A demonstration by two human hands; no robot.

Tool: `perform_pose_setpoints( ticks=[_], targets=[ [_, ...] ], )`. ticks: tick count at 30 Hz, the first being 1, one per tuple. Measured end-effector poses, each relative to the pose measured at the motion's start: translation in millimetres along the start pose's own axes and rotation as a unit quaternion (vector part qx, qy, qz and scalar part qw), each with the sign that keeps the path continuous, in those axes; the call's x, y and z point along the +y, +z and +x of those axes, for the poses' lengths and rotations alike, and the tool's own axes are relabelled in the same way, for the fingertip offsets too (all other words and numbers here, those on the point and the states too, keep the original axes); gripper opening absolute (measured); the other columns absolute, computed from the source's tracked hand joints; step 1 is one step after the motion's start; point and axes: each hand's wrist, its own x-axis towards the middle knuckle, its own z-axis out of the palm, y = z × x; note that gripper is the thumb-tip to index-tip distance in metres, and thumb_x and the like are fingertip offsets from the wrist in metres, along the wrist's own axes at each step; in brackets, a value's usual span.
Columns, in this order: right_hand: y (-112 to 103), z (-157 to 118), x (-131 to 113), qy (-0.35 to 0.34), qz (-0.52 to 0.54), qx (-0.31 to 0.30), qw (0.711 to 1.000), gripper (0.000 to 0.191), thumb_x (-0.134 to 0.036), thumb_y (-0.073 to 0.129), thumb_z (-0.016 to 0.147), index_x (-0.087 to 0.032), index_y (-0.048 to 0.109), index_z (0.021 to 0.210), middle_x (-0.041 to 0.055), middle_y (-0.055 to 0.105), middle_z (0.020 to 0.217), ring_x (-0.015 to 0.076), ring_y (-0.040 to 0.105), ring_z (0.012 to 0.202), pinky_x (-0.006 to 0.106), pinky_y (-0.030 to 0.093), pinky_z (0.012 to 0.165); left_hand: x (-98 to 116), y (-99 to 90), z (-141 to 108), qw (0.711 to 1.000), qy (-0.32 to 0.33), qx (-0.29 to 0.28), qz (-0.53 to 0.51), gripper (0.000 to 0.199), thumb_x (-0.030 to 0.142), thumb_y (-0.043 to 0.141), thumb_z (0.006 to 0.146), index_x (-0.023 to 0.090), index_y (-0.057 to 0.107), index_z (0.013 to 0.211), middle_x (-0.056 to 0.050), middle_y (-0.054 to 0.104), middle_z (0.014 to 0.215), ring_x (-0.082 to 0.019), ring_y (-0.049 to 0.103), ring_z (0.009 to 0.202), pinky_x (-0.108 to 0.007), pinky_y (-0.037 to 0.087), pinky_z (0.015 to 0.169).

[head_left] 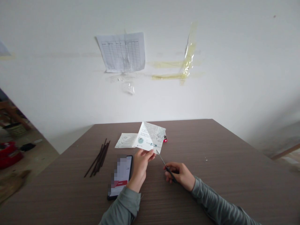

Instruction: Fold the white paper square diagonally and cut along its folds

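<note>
My left hand (142, 163) pinches a flat white printed packet (151, 136) by its lower edge, raised above the table and tilted. A green round print and small lines of text show on its face. In my right hand (181, 175) is a slim metal tool with a dark handle (162, 160), its fingers closed around the handle. The thin tip reaches the packet's bottom edge near my left thumb; whether it is a blade or scissors I cannot tell. Behind, a second white packet (125, 141) lies on the table, partly covered by the held one.
A phone (121, 175) with a lit screen lies left of my left arm. Several dark thin sticks (99, 159) are further left on the brown table (225, 168). A small red item (165, 140) peeks out behind the packet. A printed sheet (122, 53) is taped to the wall.
</note>
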Motion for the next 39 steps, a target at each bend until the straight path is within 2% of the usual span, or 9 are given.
perform_pose_setpoints(
  ticks=[4,9,15,25,31,35,39],
  targets=[
    [0.7,0.3,-0.5,-0.003,-0.002,-0.001,1.0,0.067,-0.077,0.112,0.073,-0.023,0.087,0.103,0.0063,0.087,0.074,0.0251,0.074,0.063,0.041,0.062,0.069,0.0,0.5,-0.5,1.0,-0.002,0.001,0.007,0.037,0.023,0.12,0.065,0.02,0.089,0.086,-0.006,0.094,0.085,-0.025,0.091,0.078,-0.034,0.077,0.076],
    [1.8,0.0,1.2,-0.002,-0.004,0.003,1.0,0.066,-0.076,0.112,0.073,-0.024,0.087,0.103,0.0061,0.086,0.074,0.0257,0.074,0.064,0.042,0.063,0.071,-1.9,0.4,0.0,1.0,-0.002,-0.008,-0.002,0.04,0.024,0.121,0.066,0.02,0.088,0.088,-0.004,0.093,0.085,-0.023,0.09,0.076,-0.032,0.077,0.076],
    [0.9,-0.1,2.7,-0.006,-0.013,0.001,1.0,0.061,-0.075,0.106,0.079,-0.023,0.086,0.104,0.0079,0.087,0.075,0.0268,0.076,0.065,0.043,0.064,0.072,-3.4,0.1,1.1,1.0,-0.003,-0.004,0.004,0.034,0.018,0.118,0.072,0.021,0.088,0.088,-0.004,0.093,0.085,-0.023,0.09,0.076,-0.033,0.078,0.077],
    [2.4,0.2,-2.7,-0.003,-0.013,-0.001,1.0,0.068,-0.077,0.111,0.071,-0.023,0.085,0.103,0.0039,0.085,0.071,0.0227,0.073,0.062,0.039,0.062,0.07,-3.6,-0.8,1.0,1.0,-0.005,-0.009,0.006,0.039,0.026,0.12,0.069,0.021,0.088,0.09,-0.004,0.093,0.087,-0.024,0.09,0.08,-0.035,0.077,0.081],
    [1.9,-1.2,-4.9,0.0,-0.007,0.003,1.0,0.062,-0.074,0.112,0.073,-0.025,0.086,0.102,0.007,0.087,0.074,0.0261,0.074,0.063,0.042,0.063,0.069,-2.2,-0.2,0.6,1.0,-0.006,-0.005,0.006,0.036,0.025,0.118,0.067,0.02,0.088,0.087,-0.006,0.094,0.087,-0.024,0.09,0.08,-0.035,0.076,0.08],
    [2.7,-0.7,-5.0,-0.005,-0.004,0.0,1.0,0.069,-0.078,0.111,0.071,-0.023,0.084,0.104,0.0056,0.085,0.073,0.0239,0.072,0.061,0.041,0.062,0.068,-1.4,1.1,0.2,1.0,-0.006,-0.001,0.002,0.037,0.025,0.118,0.063,0.021,0.086,0.082,-0.005,0.092,0.083,-0.024,0.088,0.077,-0.033,0.075,0.077],
    [3.7,-1.8,-6.4,-0.006,0.001,0.002,1.0,0.069,-0.078,0.113,0.07,-0.024,0.084,0.102,0.0076,0.085,0.074,0.0264,0.072,0.063,0.044,0.061,0.069,-0.5,1.8,-0.5,1.0,-0.01,0.002,0.004,0.04,0.027,0.12,0.062,0.021,0.084,0.08,-0.005,0.092,0.082,-0.024,0.089,0.077,-0.034,0.075,0.077]
  ],
)
